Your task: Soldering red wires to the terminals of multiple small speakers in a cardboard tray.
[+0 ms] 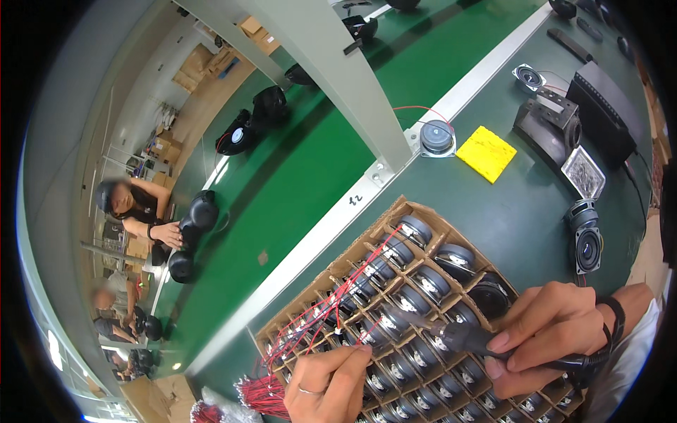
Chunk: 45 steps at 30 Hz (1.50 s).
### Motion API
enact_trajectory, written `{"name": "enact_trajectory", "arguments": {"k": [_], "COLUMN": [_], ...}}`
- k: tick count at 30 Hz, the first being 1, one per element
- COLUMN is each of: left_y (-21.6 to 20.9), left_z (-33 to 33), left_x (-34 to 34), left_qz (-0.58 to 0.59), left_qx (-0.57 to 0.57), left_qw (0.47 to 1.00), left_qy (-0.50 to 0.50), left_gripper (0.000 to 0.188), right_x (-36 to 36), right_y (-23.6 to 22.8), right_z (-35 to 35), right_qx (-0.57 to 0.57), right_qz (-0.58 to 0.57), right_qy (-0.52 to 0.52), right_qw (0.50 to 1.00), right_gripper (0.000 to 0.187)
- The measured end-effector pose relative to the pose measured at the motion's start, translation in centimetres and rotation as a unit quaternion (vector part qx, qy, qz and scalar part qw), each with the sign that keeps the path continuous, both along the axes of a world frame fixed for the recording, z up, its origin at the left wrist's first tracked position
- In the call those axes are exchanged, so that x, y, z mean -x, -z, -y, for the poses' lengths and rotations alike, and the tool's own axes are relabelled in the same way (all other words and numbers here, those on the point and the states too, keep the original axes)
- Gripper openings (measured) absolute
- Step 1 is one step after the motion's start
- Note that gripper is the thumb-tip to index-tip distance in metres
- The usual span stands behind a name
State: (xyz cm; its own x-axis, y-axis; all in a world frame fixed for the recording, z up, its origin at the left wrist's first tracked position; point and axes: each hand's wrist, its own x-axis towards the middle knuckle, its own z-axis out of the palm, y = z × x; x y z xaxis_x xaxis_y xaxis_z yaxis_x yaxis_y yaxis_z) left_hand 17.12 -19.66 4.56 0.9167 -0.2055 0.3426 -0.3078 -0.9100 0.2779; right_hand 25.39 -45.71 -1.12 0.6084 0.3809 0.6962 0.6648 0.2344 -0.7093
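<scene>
My right hand (553, 331) is closed around the black handle of a soldering iron (462, 337), its blurred tip pointing left over the speakers. Below and left of the tip, my left hand (328, 384) pinches a thin red wire (366, 337) at one speaker. Both hands are over a cardboard box (403, 204), split by dividers into cells. Small round speakers (431, 282) stand in the cells. More red wires (345, 287) lie loosely across the box's left side.
Bundled red wires (262, 396) lie beside the box. Behind it are a yellow sponge (486, 154) and a loose speaker (436, 137). A black box-shaped unit (599, 106) and stacked speakers (587, 248) stand right. A metal post (338, 77) rises beside the green conveyor (282, 233), where people work opposite.
</scene>
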Motion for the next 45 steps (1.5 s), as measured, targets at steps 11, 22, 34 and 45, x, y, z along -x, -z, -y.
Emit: {"name": "enact_trajectory", "arguments": {"k": [11, 22, 34, 45], "left_y": [0.8, 1.0, 2.3, 1.2], "left_z": [0.8, 1.0, 0.0, 0.8], "left_x": [-0.5, -0.9, -0.8, -1.0], "left_qz": [0.02, 0.019, 0.031, 0.017], "left_qx": [-0.038, -0.039, -0.043, -0.048], "left_qw": [0.999, 0.999, 0.998, 0.998], "left_qy": [-0.015, -0.028, -0.031, -0.025], "left_gripper": [0.025, 0.024, 0.036, 0.026], "right_x": [-0.2, 0.2, 0.0, 0.4], "right_y": [0.6, -0.9, -0.6, -1.1], "right_z": [-0.5, -1.4, -2.2, -2.3], "right_qx": [-0.046, -0.026, -0.034, -0.034], "right_qz": [0.004, -0.02, -0.003, -0.012], "right_qy": [-0.038, -0.011, 0.007, 0.008], "right_qw": [0.998, 0.999, 0.999, 0.999], "right_gripper": [0.028, 0.023, 0.023, 0.02]}}
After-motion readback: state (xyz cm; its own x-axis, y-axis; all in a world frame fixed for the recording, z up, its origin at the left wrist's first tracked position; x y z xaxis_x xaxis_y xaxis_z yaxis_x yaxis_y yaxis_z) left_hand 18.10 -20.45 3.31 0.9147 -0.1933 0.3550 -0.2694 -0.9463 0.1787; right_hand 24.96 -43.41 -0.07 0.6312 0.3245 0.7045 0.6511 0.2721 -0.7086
